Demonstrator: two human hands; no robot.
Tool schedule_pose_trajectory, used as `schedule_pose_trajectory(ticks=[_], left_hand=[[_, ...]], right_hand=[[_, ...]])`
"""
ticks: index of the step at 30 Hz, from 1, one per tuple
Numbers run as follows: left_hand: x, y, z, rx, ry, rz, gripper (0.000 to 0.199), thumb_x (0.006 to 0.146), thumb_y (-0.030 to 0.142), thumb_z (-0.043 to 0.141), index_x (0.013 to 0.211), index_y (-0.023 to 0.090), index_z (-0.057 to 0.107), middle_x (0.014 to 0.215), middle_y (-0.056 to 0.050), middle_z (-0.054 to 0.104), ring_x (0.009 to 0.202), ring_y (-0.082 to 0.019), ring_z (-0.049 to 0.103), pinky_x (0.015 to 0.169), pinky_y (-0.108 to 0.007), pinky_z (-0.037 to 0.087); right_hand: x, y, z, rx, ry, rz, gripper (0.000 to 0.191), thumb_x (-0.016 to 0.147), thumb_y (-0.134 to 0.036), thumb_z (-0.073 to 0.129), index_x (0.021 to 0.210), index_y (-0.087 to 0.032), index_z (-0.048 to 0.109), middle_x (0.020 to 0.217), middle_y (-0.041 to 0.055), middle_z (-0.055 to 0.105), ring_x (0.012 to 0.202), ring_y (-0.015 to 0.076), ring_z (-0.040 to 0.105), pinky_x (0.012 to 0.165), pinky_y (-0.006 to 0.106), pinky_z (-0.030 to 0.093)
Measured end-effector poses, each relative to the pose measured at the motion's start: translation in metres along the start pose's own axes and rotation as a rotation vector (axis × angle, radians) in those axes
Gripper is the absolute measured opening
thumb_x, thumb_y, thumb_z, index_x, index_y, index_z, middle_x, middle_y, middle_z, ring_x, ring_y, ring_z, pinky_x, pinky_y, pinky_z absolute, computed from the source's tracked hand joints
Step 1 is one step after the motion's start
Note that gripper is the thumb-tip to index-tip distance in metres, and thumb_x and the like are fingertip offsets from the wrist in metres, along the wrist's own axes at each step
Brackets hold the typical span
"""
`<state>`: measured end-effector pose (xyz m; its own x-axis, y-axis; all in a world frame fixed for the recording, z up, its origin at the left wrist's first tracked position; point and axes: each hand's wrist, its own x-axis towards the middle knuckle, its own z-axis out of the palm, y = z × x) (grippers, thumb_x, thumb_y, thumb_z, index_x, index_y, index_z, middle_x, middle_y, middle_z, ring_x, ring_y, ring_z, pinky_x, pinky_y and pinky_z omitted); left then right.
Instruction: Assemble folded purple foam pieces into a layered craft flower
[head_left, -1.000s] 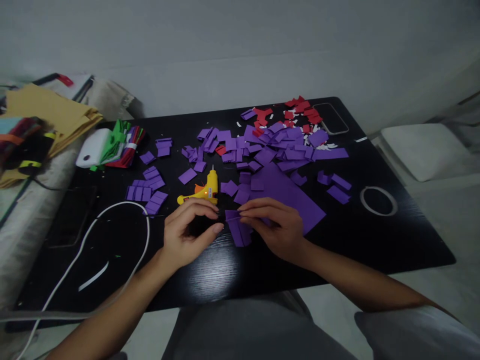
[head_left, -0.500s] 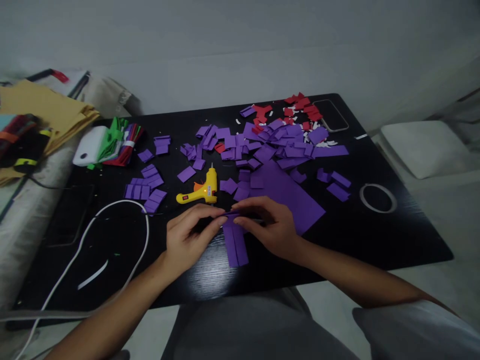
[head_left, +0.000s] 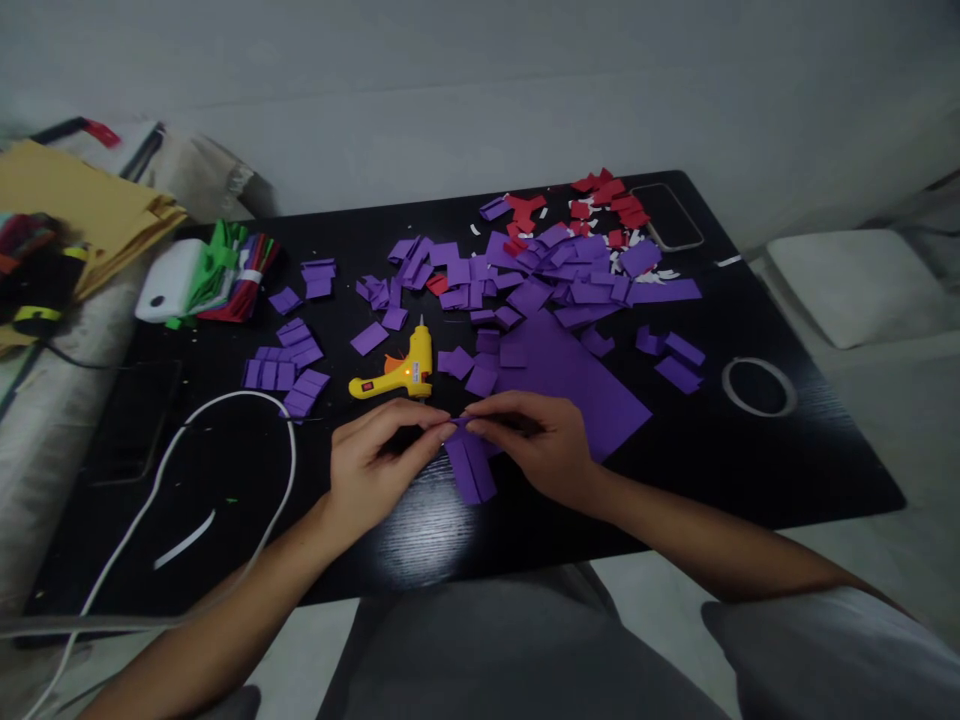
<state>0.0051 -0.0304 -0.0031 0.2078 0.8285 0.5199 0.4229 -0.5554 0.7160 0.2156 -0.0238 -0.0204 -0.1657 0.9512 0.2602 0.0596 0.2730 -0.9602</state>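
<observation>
A folded purple paper piece [head_left: 471, 468] hangs toward the table's front edge, its top edge pinched on both sides. My left hand [head_left: 379, 455] grips its upper left corner between thumb and fingers. On the other side, my right hand [head_left: 541, 440] pinches the upper right, the fingertips of both hands nearly touching. A yellow glue gun [head_left: 409, 368] lies just beyond my left hand, nozzle pointing away. Behind my right hand is a large purple sheet [head_left: 577, 385], with a heap of small folded purple pieces [head_left: 559, 265] beyond it.
Red scraps [head_left: 611, 205] lie at the back right beside a phone-shaped frame [head_left: 667, 243]. A tape ring [head_left: 789, 392] rests at right. A white cable [head_left: 166, 465] loops across the left, near a dark phone [head_left: 133, 425] and bundled coloured strips [head_left: 225, 280].
The held paper's lower end has risen a little and the top edge looks narrower between my fingertips. Both hands keep their pinch. The whole view has shifted slightly.
</observation>
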Motion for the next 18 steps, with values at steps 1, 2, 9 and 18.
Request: schedule_pose_trajectory(ticks=[1,2,9,18], left_hand=[[-0.0002,-0.0006,-0.0001,0.001,-0.003,-0.006,0.009,0.089,0.019,0.081,0.097,0.02,0.077,0.088,-0.002,0.081,0.08,-0.016,0.078,0.075,-0.028,0.064],[-0.0003,-0.0009,-0.0002,0.003,-0.005,-0.01,0.009,0.09,0.019,0.081,0.097,0.02,0.077,0.088,-0.002,0.081,0.08,-0.016,0.078,0.075,-0.028,0.064],[-0.0033,-0.0015,0.0013,-0.004,-0.007,-0.009,0.014,0.088,0.016,0.082,0.1,0.019,0.075,0.089,-0.001,0.081,0.082,-0.015,0.078,0.078,-0.026,0.063],[-0.0022,-0.0054,0.0003,-0.01,-0.046,0.02,0.015,0.088,0.017,0.082,0.097,0.019,0.07,0.098,-0.005,0.077,0.091,-0.018,0.075,0.086,-0.034,0.062]], right_hand=[[0.0,-0.0006,0.0,0.002,0.001,-0.002,0.011,0.087,-0.022,0.084,0.098,-0.026,0.084,0.095,0.0014,0.085,0.085,0.017,0.082,0.08,0.027,0.068],[0.0,-0.0013,0.0,0.006,0.0,0.0,0.011,0.087,-0.022,0.084,0.098,-0.025,0.084,0.095,0.0015,0.085,0.085,0.0168,0.082,0.08,0.027,0.068],[0.0008,-0.0018,0.0013,0.07,-0.055,0.052,0.018,0.089,-0.027,0.083,0.106,-0.022,0.081,0.096,0.0033,0.085,0.087,0.0168,0.082,0.08,0.025,0.066],[0.0021,0.0056,0.0004,0.1,0.008,0.115,0.01,0.087,-0.027,0.084,0.097,-0.025,0.084,0.088,0.0008,0.084,0.075,0.015,0.08,0.068,0.024,0.065]])
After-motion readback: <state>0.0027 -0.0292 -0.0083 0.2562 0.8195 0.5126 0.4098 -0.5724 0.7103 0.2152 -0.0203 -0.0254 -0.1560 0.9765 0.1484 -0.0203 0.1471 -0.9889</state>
